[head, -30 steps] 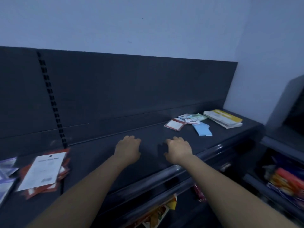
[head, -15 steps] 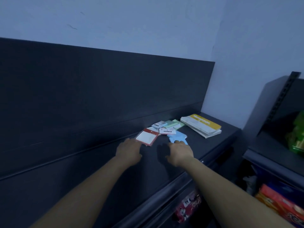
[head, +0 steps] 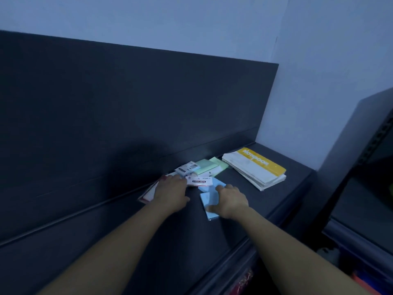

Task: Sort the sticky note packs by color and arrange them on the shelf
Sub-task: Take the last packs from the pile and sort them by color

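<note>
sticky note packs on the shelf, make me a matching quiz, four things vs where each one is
1 blue packs
2 green packs
3 red-edged pack
4 yellow notebook stack

a under the left hand
b far right end of the shelf
c under the right hand
d just left of the yellow notebook stack

Pairs: 1-c, 2-d, 3-a, 4-b

Plenty of bare shelf (head: pixel 95 241) left of the pile, easy reach in from the front. Dead end behind at the dark back panel (head: pixel 127 113). Tighter on the right: loose sticky note packs (head: pixel 209 166) overlapping, left hand (head: pixel 170 192) resting on them, right hand (head: pixel 231 201) round a blue pack (head: pixel 209 199), notebook stack (head: pixel 255 169) just beside. Small bare strip in front of the notebooks. Boxed in further right by another shelf unit (head: pixel 361 167).
</note>
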{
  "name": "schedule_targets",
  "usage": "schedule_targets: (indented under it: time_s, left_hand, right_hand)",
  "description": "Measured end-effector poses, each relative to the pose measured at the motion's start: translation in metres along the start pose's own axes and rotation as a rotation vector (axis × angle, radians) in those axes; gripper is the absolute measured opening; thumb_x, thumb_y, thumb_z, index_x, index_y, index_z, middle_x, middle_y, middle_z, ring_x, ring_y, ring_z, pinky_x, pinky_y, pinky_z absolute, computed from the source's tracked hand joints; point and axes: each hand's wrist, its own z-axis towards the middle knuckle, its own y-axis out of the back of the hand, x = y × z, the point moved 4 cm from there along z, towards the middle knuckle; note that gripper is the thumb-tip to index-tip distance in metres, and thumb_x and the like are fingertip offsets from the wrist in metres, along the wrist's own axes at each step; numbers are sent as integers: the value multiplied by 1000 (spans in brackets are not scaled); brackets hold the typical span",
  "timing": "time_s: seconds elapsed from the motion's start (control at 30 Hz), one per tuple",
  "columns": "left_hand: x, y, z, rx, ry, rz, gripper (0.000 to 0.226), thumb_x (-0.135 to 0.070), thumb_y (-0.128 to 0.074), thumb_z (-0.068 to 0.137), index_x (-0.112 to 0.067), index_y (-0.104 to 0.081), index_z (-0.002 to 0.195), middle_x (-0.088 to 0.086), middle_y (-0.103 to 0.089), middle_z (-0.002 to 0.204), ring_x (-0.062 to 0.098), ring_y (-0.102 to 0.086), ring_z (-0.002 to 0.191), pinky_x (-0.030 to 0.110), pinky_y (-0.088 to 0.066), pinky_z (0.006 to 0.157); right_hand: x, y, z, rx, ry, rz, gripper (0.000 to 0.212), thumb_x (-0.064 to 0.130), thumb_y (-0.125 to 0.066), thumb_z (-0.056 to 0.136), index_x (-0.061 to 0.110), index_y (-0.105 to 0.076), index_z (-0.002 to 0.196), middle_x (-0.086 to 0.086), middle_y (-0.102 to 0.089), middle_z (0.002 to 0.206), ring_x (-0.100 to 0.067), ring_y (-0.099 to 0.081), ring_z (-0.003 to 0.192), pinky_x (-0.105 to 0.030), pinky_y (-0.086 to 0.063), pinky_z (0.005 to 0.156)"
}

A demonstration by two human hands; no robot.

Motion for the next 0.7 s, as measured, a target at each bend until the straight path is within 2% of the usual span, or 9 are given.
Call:
schedule_targets:
  time_s: [0.2,0.33,0.37,0.4,0.5,0.6,0.7]
  left_hand:
    - [-11,-20,56,4,40,-43,73,-55,-62,81,-17,-37,138,5,-39,141,23,-35,131,38,-32,105]
    - [-8,-34,82,98,105,-60,93,-62,-62,78,-11,-24,146,13,-19,155,27,-21,142,46,-17,116]
    - [-7,-36,86,125,113,-75,93,-62,-62,78,-11,-24,146,13,-20,155,27,-23,142,45,-18,115]
    - [-6,-36,90,133,115,-93,90,-62,-63,78,-11,-27,145,12,-26,152,27,-30,138,43,-24,112]
    - [-7,-30,95,83,68,-76,68,-56,-63,81,-12,-44,129,8,-52,129,25,-54,111,34,-45,88]
    - [-12,-22,92,10,17,34,48,-41,-53,89,-12,-47,127,8,-59,122,27,-58,105,36,-49,80]
    - [-11,-18,88,-14,17,-30,53,-48,-45,94,-19,-42,138,8,-60,121,27,-59,104,35,-47,77]
  right_hand:
    - [-21,-4,53,88,53,66,106,72,-66,67,21,-23,149,-6,-29,152,-27,-27,139,-44,-31,110]
    - [-28,-5,79,92,51,119,98,74,-70,60,17,-41,135,-6,-44,136,-26,-37,128,-40,-39,101]
    - [-28,-4,84,83,55,126,95,72,-72,60,17,-44,132,-6,-44,133,-26,-37,126,-39,-40,100]
    - [-29,-3,89,78,53,135,93,70,-73,61,17,-45,131,-6,-44,132,-26,-37,126,-38,-39,100]
    - [-29,1,98,85,25,151,95,68,-76,60,17,-43,133,-8,-41,135,-27,-36,128,-37,-35,102]
    - [-29,3,103,90,-13,151,101,69,-76,58,15,-40,135,-9,-40,138,-28,-37,131,-37,-33,105]
    - [-33,1,107,102,-31,268,101,66,-78,58,13,-40,135,-7,-45,138,-25,-44,129,-34,-40,101]
